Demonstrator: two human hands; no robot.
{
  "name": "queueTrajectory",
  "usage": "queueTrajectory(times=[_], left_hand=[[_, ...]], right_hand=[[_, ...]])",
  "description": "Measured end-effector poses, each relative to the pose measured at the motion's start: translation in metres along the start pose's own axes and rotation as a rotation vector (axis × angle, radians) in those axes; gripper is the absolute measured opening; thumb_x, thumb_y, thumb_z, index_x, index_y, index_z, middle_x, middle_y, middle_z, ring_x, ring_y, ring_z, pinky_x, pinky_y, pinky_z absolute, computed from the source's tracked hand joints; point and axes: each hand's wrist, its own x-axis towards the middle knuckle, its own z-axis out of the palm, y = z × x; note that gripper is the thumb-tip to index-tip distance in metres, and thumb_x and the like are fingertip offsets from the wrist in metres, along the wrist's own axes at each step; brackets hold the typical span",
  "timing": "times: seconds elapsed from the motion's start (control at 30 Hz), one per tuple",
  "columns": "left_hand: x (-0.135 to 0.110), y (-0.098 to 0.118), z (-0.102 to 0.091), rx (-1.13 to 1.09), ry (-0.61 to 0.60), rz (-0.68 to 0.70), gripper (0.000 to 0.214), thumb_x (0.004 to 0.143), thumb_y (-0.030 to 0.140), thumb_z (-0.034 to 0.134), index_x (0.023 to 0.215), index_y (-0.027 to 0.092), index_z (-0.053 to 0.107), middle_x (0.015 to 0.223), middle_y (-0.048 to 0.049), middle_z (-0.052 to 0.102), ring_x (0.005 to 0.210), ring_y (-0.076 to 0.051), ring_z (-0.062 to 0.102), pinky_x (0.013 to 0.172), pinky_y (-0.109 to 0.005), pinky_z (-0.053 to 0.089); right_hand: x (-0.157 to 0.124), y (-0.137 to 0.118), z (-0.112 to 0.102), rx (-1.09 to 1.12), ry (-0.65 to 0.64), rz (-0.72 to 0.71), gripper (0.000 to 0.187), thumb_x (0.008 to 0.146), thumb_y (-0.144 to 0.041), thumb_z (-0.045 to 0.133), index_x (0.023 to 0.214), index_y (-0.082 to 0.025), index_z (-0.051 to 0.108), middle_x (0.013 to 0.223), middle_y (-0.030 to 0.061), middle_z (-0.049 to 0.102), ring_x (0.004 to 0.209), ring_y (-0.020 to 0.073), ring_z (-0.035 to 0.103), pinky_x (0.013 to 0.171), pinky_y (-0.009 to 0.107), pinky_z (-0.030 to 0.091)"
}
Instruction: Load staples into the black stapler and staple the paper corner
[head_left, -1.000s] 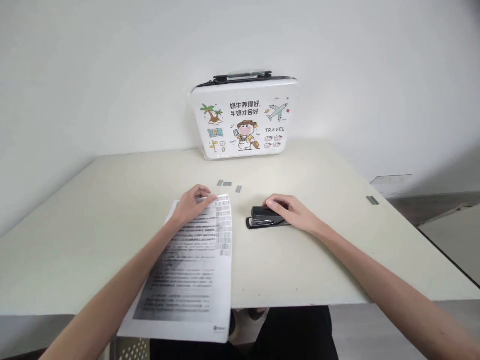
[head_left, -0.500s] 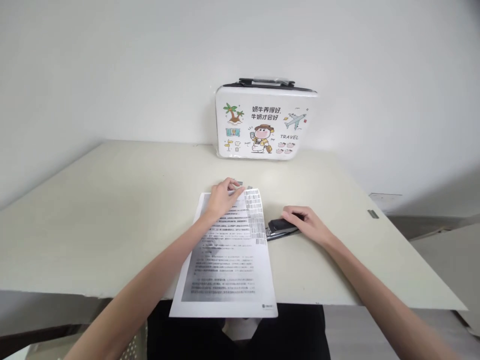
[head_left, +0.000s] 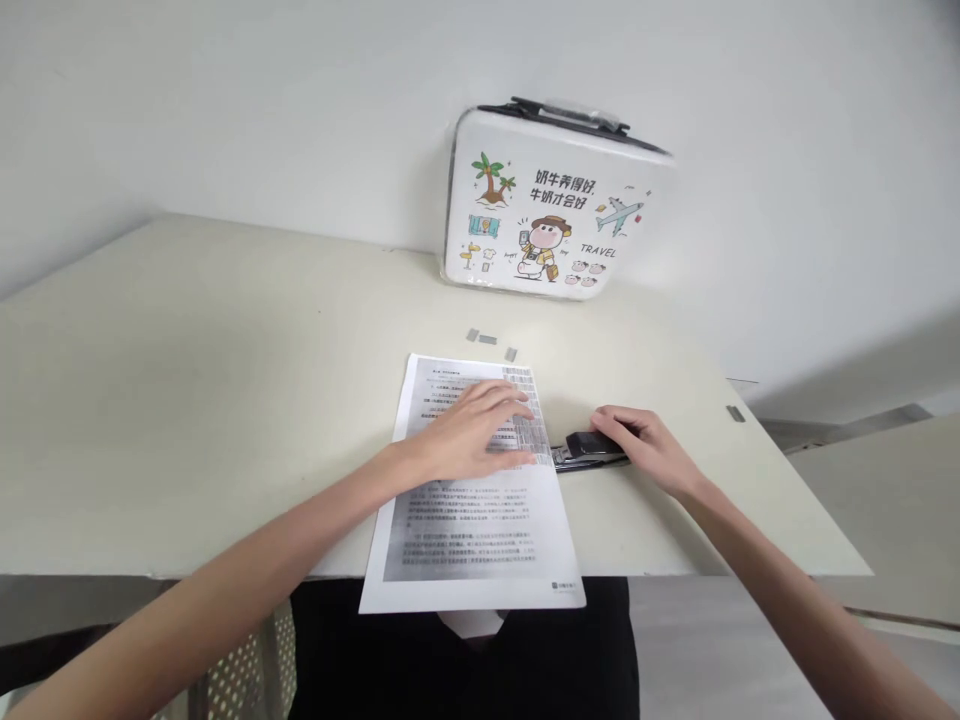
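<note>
A printed sheet of paper (head_left: 472, 550) lies on the table, its near end jutting past the front edge. Whether it is one sheet or a thin stack I cannot tell. My left hand (head_left: 480, 430) rests over the upper part of the paper, fingers spread and pointing right towards the strip of barcodes. Right of the paper is a black stapler (head_left: 589, 447), its front end touching or very near the paper's right edge. My right hand (head_left: 645, 445) grips the back of the stapler, with the thumb side on top.
Several small strips of staples (head_left: 487, 340) lie just beyond the paper. Another strip (head_left: 736, 413) sits near the table's right edge. A white case (head_left: 559, 215) with cartoon prints and a black handle stands against the wall at the back of the table (head_left: 225, 400).
My left hand has moved from the paper's top edge down and right onto its middle, fingers more spread. The right hand stays on the stapler. The camera view has tilted.
</note>
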Motion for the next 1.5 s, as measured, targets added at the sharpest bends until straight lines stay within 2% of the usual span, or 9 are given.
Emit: queueTrajectory(times=[0.13, 0.27, 0.4, 0.63, 0.8, 1.03, 1.27, 1.37, 1.5], left_hand=[[-0.008, 0.003, 0.018, 0.077, -0.076, -0.009, 0.070, 0.095, 0.066, 0.064, 0.153, 0.027, 0.053, 0.170, -0.0086, 0.039, 0.162, -0.035, 0.019, 0.130, -0.055, 0.023], [-0.005, 0.010, 0.030, 0.132, -0.055, -0.017, 0.080, 0.097, 0.073, 0.056, 0.159, 0.023, 0.046, 0.172, -0.0105, 0.035, 0.164, -0.035, 0.016, 0.133, -0.054, 0.014], [-0.002, 0.014, 0.035, 0.169, -0.069, -0.028, 0.085, 0.098, 0.075, 0.051, 0.160, 0.016, 0.044, 0.173, -0.0148, 0.031, 0.164, -0.036, 0.014, 0.134, -0.054, 0.009], [-0.006, 0.016, 0.039, 0.181, -0.042, -0.009, 0.081, 0.101, 0.077, 0.042, 0.161, 0.023, 0.043, 0.174, -0.0116, 0.030, 0.164, -0.036, 0.010, 0.134, -0.056, 0.006], [-0.005, 0.028, 0.044, 0.200, -0.066, -0.061, 0.081, 0.105, 0.073, 0.034, 0.164, 0.016, 0.038, 0.174, -0.0164, 0.026, 0.164, -0.037, 0.006, 0.133, -0.057, 0.004], [-0.001, 0.042, 0.048, 0.268, -0.077, -0.132, 0.094, 0.099, 0.073, 0.047, 0.168, 0.012, 0.026, 0.176, -0.0172, 0.021, 0.164, -0.039, 0.004, 0.132, -0.059, -0.003], [0.010, 0.051, 0.057, 0.258, -0.077, -0.126, 0.097, 0.101, 0.073, 0.042, 0.170, 0.011, 0.014, 0.176, -0.0143, 0.021, 0.164, -0.038, 0.000, 0.132, -0.058, -0.005], [0.014, 0.049, 0.056, 0.245, -0.077, -0.130, 0.097, 0.101, 0.074, 0.039, 0.170, 0.010, 0.014, 0.177, -0.0161, 0.017, 0.164, -0.038, -0.001, 0.132, -0.059, -0.002], [0.012, 0.037, 0.045, 0.241, -0.115, -0.116, 0.100, 0.100, 0.080, 0.035, 0.170, 0.010, 0.015, 0.178, -0.0166, 0.012, 0.164, -0.037, -0.004, 0.133, -0.057, -0.001]], right_hand=[[0.004, -0.017, -0.003, -0.148, -0.043, 0.043, 0.061, 0.094, -0.075, 0.056, 0.065, -0.022, 0.057, 0.065, 0.0004, 0.054, 0.064, 0.0171, 0.045, 0.059, 0.032, 0.035], [0.008, -0.036, 0.004, -0.239, 0.001, 0.045, 0.059, 0.100, -0.073, 0.045, 0.083, -0.024, 0.072, 0.089, 0.0064, 0.074, 0.081, 0.0240, 0.063, 0.071, 0.035, 0.046], [0.007, -0.049, 0.017, -0.288, 0.033, 0.012, 0.053, 0.104, -0.069, 0.041, 0.097, -0.026, 0.073, 0.104, 0.0078, 0.075, 0.094, 0.0274, 0.067, 0.077, 0.037, 0.048], [0.005, -0.046, 0.029, -0.334, 0.039, -0.024, 0.046, 0.107, -0.060, 0.038, 0.102, -0.027, 0.070, 0.109, 0.0076, 0.074, 0.092, 0.0266, 0.066, 0.087, 0.042, 0.048], [0.005, -0.045, 0.030, -0.361, 0.061, 0.001, 0.044, 0.108, -0.056, 0.038, 0.100, -0.028, 0.071, 0.106, 0.0060, 0.074, 0.091, 0.0255, 0.066, 0.085, 0.041, 0.048], [0.005, -0.048, 0.028, -0.409, 0.049, -0.006, 0.044, 0.108, -0.050, 0.035, 0.093, -0.027, 0.068, 0.105, 0.0034, 0.075, 0.090, 0.0224, 0.068, 0.085, 0.038, 0.048], [0.004, -0.047, 0.028, -0.430, 0.051, -0.029, 0.042, 0.109, -0.047, 0.034, 0.097, -0.027, 0.068, 0.106, 0.0021, 0.076, 0.094, 0.0219, 0.070, 0.087, 0.036, 0.050], [0.004, -0.047, 0.028, -0.435, 0.074, -0.045, 0.040, 0.108, -0.045, 0.035, 0.098, -0.027, 0.070, 0.109, 0.0029, 0.076, 0.098, 0.0226, 0.071, 0.088, 0.037, 0.052], [0.003, -0.048, 0.028, -0.444, 0.094, -0.048, 0.036, 0.107, -0.044, 0.037, 0.114, -0.029, 0.069, 0.126, 0.0043, 0.073, 0.107, 0.0244, 0.071, 0.092, 0.041, 0.054]])
